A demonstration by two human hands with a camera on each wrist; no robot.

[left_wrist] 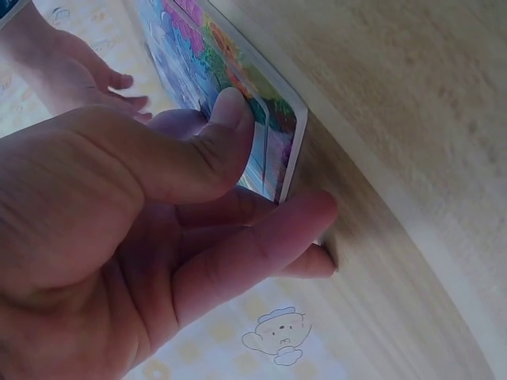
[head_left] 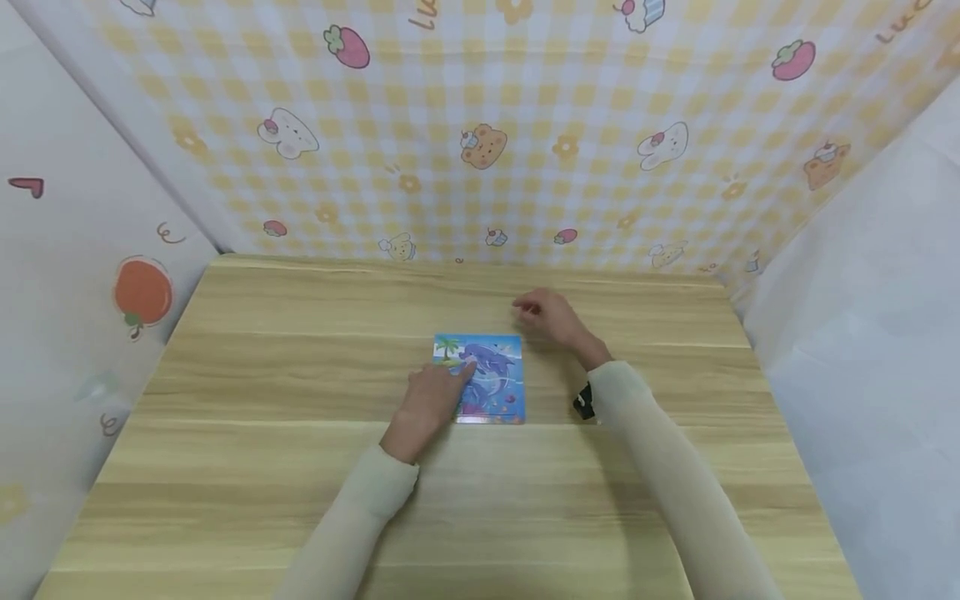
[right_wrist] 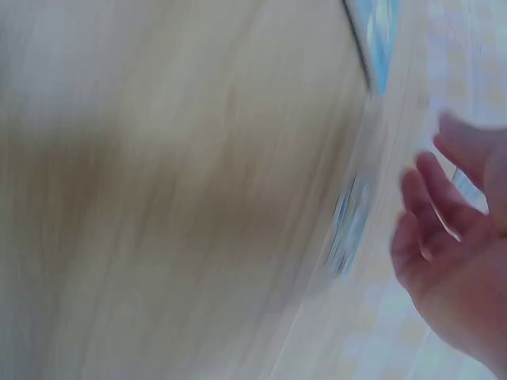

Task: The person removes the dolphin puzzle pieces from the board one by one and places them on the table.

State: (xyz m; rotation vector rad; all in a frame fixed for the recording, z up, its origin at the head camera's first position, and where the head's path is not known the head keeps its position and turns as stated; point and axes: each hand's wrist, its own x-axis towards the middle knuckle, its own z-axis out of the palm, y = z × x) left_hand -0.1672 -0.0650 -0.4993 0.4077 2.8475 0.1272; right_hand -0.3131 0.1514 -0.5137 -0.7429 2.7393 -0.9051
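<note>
A square jigsaw puzzle point(head_left: 495, 375) with a dolphin and palm tree picture lies flat on the table. The left hand point(head_left: 431, 400) holds it at its left side. In the left wrist view, the thumb point(left_wrist: 226, 146) rests on the picture while the other fingers point(left_wrist: 261, 245) curl along the edge. Just beyond the puzzle's far right corner, the right hand point(head_left: 551, 317) hovers with its fingers loosely bent. No held object shows in that hand point(right_wrist: 455, 245) in the blurred right wrist view, where a blue corner of the puzzle point(right_wrist: 379, 39) appears above.
The wood-grain table point(head_left: 300, 492) extends around the puzzle on all sides. Behind it hangs a yellow checked curtain point(head_left: 420, 158) with cartoon prints. White sheets point(head_left: 862, 275) border the left and right. A small black device point(head_left: 583, 402) sits at the right wrist.
</note>
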